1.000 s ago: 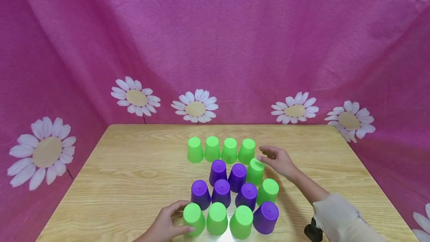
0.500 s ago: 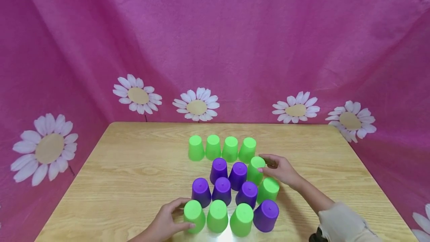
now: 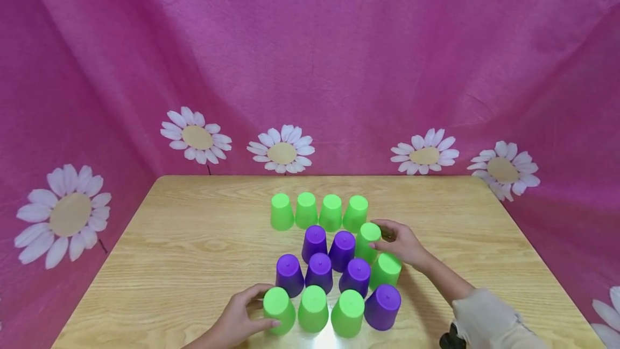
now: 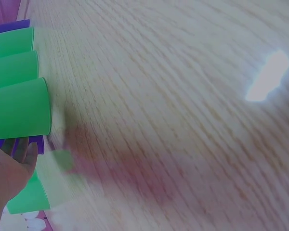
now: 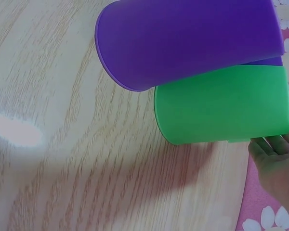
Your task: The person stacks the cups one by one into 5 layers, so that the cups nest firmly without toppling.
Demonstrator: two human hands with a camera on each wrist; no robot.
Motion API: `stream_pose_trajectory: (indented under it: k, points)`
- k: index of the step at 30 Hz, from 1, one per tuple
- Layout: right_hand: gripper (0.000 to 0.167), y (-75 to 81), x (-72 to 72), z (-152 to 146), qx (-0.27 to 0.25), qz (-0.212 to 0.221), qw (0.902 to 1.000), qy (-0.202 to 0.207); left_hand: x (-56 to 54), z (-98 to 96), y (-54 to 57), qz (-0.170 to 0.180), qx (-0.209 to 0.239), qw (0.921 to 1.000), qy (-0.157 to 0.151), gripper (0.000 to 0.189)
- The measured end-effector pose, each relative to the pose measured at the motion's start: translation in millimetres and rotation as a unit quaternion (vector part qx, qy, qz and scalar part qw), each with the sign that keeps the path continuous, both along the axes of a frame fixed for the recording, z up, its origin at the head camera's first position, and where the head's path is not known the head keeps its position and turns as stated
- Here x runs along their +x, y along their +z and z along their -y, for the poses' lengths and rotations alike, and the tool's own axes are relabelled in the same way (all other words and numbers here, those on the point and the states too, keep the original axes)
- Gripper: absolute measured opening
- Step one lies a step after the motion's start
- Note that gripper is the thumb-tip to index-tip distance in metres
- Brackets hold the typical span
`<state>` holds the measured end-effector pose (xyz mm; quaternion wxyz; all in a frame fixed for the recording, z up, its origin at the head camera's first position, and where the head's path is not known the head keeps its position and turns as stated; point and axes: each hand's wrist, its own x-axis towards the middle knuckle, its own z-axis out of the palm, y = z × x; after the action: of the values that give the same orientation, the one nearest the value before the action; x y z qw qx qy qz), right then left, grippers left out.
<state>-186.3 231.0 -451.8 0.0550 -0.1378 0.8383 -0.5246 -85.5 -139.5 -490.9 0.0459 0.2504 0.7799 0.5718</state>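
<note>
Upside-down cups stand in rows on the table. In the head view my left hand (image 3: 239,314) holds the front-left green cup (image 3: 279,311), thumb at its near side and fingers at its far side; the left wrist view shows this hand (image 4: 12,166) at the cups. My right hand (image 3: 401,242) grips the green cup (image 3: 368,243) at the right end of the second row, thumb in front and fingers behind. In the right wrist view, another green cup (image 5: 221,106) and a purple cup (image 5: 188,43) partly hide what this hand (image 5: 277,161) touches.
Green cups (image 3: 306,211) form the back row. Purple cups (image 3: 319,273) fill the middle, with more green cups (image 3: 313,308) and a purple cup (image 3: 382,307) in front. A pink flowered cloth (image 3: 310,69) hangs around the wooden table (image 3: 194,241).
My right hand has come down from above the second-row green cup and closed around its side. The left hand stays at the front-left green cup. The cups keep their places.
</note>
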Motion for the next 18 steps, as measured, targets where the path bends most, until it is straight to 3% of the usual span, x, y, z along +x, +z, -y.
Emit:
stream_pose_trajectory:
  k: [11, 18]
  points:
    - [0.046, -1.1, -0.9, 3.8, -0.021, -0.009, 0.9997, -0.011, 0.1, 2.1, 0.6, -0.013, 0.001, 0.9999, 0.001, 0.051]
    - [0.045, 3.5, -1.5, 0.3, 0.010, -0.021, 0.9989, -0.040, 1.3, 2.7, 2.8, -0.007, -0.007, 0.9999, 0.008, 0.052]
